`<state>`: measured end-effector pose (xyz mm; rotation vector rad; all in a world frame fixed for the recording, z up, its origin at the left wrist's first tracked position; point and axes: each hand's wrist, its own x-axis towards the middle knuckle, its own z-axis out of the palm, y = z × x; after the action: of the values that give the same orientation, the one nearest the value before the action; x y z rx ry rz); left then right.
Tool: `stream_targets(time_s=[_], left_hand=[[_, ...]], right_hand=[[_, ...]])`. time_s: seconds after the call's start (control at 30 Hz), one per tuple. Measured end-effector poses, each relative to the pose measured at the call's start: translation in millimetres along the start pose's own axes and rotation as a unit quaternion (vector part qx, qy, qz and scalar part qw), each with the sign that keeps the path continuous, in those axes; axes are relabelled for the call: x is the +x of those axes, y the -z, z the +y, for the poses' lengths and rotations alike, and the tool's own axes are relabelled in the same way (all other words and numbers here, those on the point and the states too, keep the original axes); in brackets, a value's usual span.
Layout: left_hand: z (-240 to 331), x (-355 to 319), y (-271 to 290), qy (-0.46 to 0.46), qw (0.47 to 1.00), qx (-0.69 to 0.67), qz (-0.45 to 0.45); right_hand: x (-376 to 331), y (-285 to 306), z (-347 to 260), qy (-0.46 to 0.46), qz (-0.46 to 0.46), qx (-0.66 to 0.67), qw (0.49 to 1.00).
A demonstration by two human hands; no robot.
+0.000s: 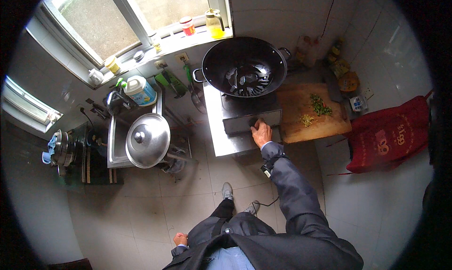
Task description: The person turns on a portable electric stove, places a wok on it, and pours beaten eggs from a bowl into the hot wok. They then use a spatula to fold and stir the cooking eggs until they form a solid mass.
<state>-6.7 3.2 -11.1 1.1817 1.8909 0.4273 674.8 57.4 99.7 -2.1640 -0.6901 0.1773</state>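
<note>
My right hand (262, 134) reaches forward to the front of a gas stove (235, 125), its fingers closed around the control knob, which they mostly cover. On top of the stove rests a large black wok (221, 58) with two metal loop handles. Its inside looks dark and shiny, with bright reflections near the bottom. Low by my left side hangs my left hand (180, 239), its fingers curled in and nothing visible in them.
Right of the stove, a wooden cutting board (292, 128) bears chopped green and red pieces (321, 106) and yellowish bits (307, 120). A red apron (391, 133) hangs beyond. A metal lid (149, 145) lies over the sink's edge (113, 147). An oil jug (214, 24) stands on the sill.
</note>
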Motion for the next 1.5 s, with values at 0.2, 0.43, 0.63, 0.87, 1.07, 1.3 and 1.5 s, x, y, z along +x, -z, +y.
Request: stream_targets(time_s=[0.2,0.43,0.63,0.87,1.07,1.3,1.5], left_hand=[[0,-1,0,0.009,1.0,-0.015,-0.002],[5,-4,1,0.008,1.0,-0.01,-0.013],[6,-4,1,0.019,1.0,0.002,-0.012],[7,-6,0,0.061,0.998,-0.015,-0.005],[5,-5,0,0.018,1.0,-0.001,-0.007],[0,-2,-1,0.008,1.0,-0.029,-0.007],[8,-6,0,0.017,1.0,-0.006,-0.005]], right_hand=[[3,-3,3,-0.055,0.001,0.038,0.998],[6,-7,8,-0.053,0.015,0.069,0.996],[7,-10,11,-0.059,0.015,0.074,0.995],[9,-14,17,-0.081,0.011,0.074,0.994],[14,-23,30,-0.117,-0.01,0.097,0.988],[14,-23,30,-0.098,-0.005,0.108,0.989],[9,-16,18,-0.059,0.019,0.074,0.995]])
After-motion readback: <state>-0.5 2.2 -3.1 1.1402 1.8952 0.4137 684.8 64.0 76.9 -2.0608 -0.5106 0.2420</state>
